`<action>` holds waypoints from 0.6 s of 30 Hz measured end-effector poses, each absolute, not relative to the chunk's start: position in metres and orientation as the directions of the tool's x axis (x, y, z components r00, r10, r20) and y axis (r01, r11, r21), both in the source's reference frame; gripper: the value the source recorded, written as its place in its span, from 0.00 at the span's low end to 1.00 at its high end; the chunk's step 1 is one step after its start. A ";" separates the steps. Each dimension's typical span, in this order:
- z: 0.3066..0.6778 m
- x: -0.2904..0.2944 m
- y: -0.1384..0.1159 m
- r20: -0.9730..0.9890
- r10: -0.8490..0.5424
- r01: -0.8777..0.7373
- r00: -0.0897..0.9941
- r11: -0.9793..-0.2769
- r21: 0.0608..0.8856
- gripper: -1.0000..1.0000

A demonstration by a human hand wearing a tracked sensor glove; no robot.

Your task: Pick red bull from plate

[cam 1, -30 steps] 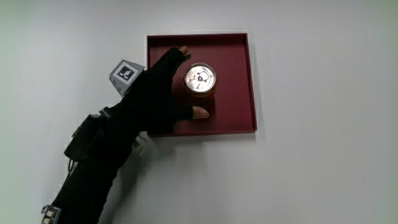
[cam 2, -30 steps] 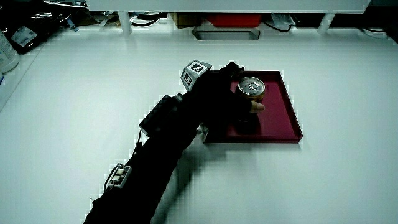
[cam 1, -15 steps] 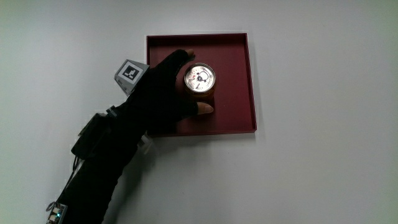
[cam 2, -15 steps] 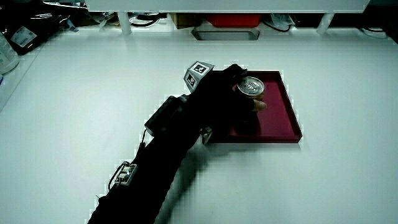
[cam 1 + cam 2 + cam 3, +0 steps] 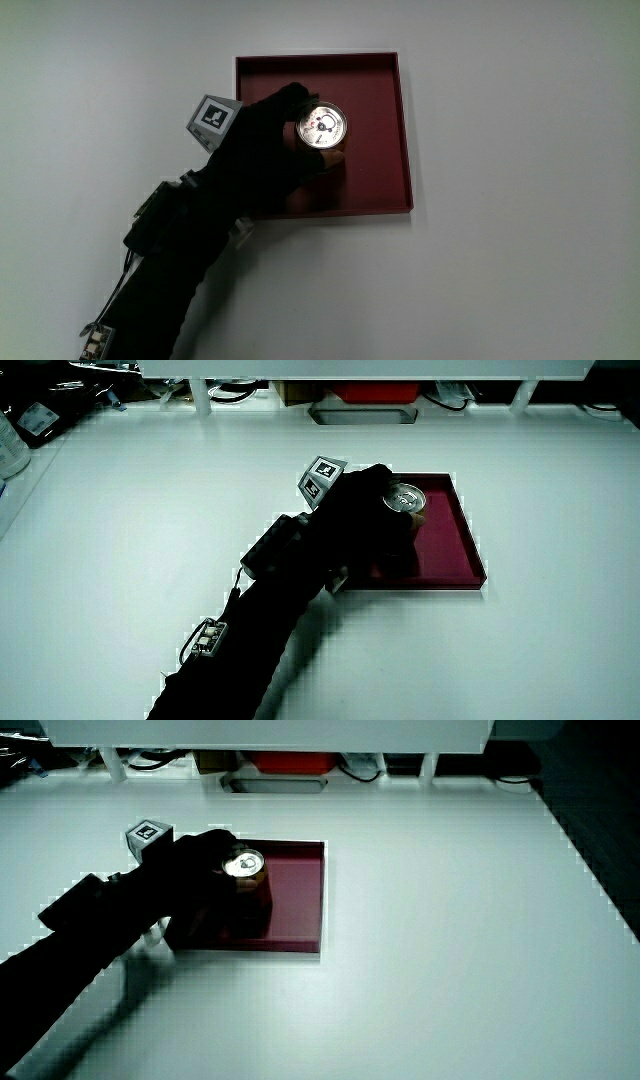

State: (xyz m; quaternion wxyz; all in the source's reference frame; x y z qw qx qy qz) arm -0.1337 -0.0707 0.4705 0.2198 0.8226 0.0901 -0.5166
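A Red Bull can [image 5: 322,127] [image 5: 404,498] [image 5: 245,868] stands upright on a dark red square plate [image 5: 380,150] [image 5: 450,545] [image 5: 300,910]; I see its silver lid from above. The gloved hand [image 5: 270,150] [image 5: 365,520] [image 5: 195,875] is wrapped around the can's side, fingers curled on it, thumb tip showing on the side nearer to the person. The patterned cube [image 5: 210,120] sits on the back of the hand. The can's body is mostly hidden by the glove.
The forearm [image 5: 170,260] reaches in from the person's side, with a small device strapped on it. Boxes and cables line the low partition [image 5: 360,385] [image 5: 280,750] in both side views. A white container [image 5: 12,445] stands at the table's edge.
The fingers have closed around the can, and the thumb has drawn in against it. The can's lid has shifted slightly away from the person.
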 end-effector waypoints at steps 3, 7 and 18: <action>0.472 -0.136 -0.070 -0.893 -0.084 0.360 0.443 -0.895 0.263 1.00; 0.472 -0.136 -0.070 -0.892 -0.084 0.355 0.444 -0.898 0.261 1.00; 0.439 -0.116 -0.068 -0.969 0.034 0.405 0.243 -0.912 0.070 1.00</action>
